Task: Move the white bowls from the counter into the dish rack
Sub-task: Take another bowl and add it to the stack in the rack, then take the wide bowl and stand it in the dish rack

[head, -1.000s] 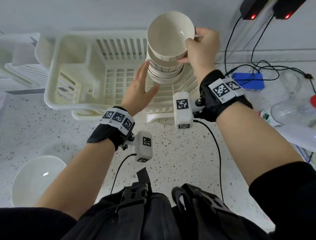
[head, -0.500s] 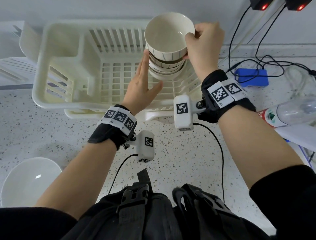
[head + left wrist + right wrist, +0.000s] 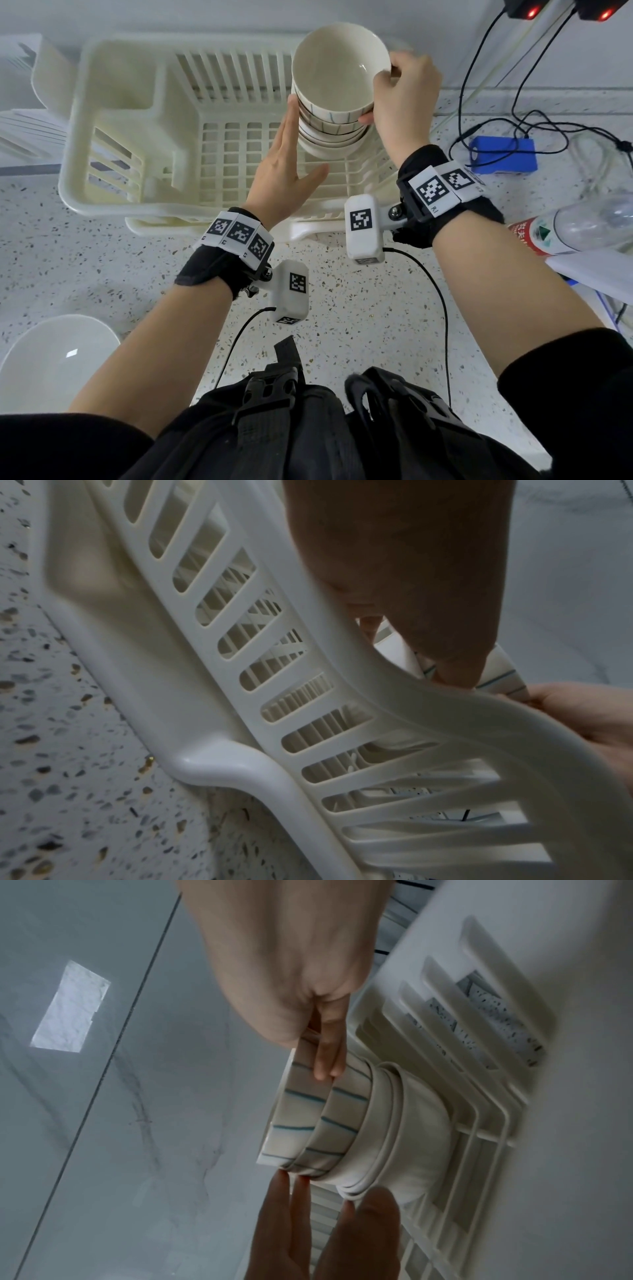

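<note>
A stack of white bowls (image 3: 329, 144) stands in the right part of the cream dish rack (image 3: 113, 102). The top bowl (image 3: 339, 68), blue-striped outside, sits nested in the stack. My right hand (image 3: 378, 94) pinches its right rim, thumb inside and fingers (image 3: 329, 1053) on the outer wall. My left hand (image 3: 291, 137) is flat with straight fingers (image 3: 301, 1218) touching the left side of the stack (image 3: 394, 1137). Another white bowl (image 3: 54, 363) sits on the counter at the lower left.
The rack's left and middle sections hold nothing. A blue box (image 3: 501, 154) with black cables, a plastic bottle (image 3: 582, 226) and papers lie on the speckled counter to the right. A white tray (image 3: 27, 130) stands left of the rack, and the wall is just behind it.
The striped bowl in my right hand has come down and nested onto the stack. My left hand has slid up so that its fingers lie against the stack's side.
</note>
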### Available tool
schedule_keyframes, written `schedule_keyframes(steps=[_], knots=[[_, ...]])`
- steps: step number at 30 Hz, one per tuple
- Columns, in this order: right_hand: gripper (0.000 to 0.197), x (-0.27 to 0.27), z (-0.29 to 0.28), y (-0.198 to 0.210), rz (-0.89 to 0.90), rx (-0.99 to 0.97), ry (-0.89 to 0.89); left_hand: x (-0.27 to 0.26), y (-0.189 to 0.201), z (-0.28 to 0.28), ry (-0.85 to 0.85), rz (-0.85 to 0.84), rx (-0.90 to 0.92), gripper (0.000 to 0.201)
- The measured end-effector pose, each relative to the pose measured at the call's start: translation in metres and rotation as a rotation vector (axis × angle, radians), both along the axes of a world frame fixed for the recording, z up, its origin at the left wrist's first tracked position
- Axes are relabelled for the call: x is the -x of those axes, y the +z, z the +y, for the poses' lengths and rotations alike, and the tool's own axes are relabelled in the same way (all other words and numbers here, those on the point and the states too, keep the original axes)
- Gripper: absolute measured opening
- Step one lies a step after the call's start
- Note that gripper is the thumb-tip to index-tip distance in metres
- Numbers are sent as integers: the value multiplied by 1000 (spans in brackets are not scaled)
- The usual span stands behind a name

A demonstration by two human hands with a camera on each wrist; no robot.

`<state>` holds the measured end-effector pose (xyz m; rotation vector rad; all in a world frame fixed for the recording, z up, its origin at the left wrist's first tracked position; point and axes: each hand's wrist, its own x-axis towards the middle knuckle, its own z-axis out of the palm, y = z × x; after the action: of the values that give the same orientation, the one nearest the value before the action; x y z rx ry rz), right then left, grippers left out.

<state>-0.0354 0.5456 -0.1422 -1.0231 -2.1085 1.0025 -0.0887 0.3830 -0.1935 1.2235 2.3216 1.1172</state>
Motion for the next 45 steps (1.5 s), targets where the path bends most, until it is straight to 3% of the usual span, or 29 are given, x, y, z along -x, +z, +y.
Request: schedule_keyframes(steps=[20, 25, 29, 33, 38, 45], knots=[[23, 1, 0, -2, -9, 162, 25, -1, 2, 1, -1, 12, -13, 89], [36, -4, -3, 6, 3, 194, 26, -5, 9, -4, -6, 35, 17, 87], [32, -12, -11, 16, -14, 197, 5, -13, 16, -14, 2, 44, 40, 86], [16, -31, -31, 29, 1, 159, -23, -25, 27, -30, 53, -2, 58, 84], [25, -61, -69, 37, 13, 128, -9, -45, 45, -55, 78, -22, 51, 77], [17, -92, -153, 51, 25, 130, 173, -71, 62, -114, 105, -28, -36, 44]])
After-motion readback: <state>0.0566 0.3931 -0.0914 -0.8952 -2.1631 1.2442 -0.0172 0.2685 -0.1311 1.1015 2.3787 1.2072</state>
